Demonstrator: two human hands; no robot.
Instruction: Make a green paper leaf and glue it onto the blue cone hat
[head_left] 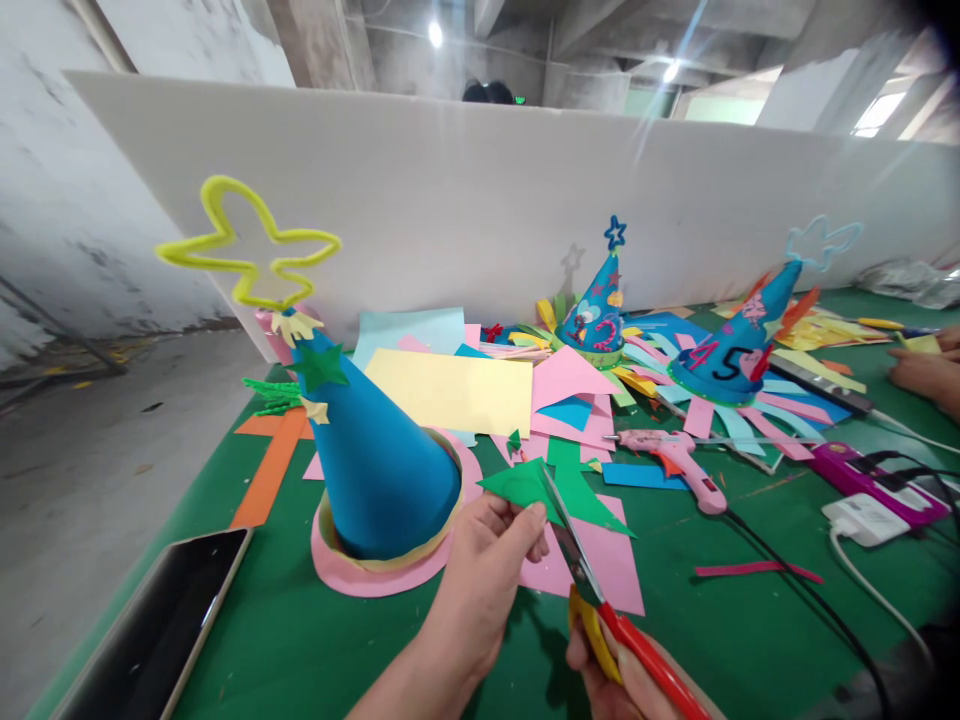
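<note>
My left hand (pixel 499 545) pinches a piece of green paper (pixel 517 487) between thumb and fingers. In my right hand (pixel 626 675) are scissors (pixel 577 560) with red and yellow handles; their blades lie at the green paper, pointing away from me. To the left of my hands stands a blue paper cone hat (pixel 382 460) on a pink brim. It carries a green star (pixel 321 368) and small cream paper pieces, and a yellow pipe-cleaner star (pixel 247 245) tops it. Pink paper (pixel 615 550) lies beneath the scissors.
A phone (pixel 150 625) lies at the left edge. A pink glue gun (pixel 675 455), its cable, and a purple power strip (pixel 874 480) are on the right. Two decorated cone hats (pixel 596 310) stand behind, before a white board (pixel 450 200). Another person's hand (pixel 930 370) is at far right.
</note>
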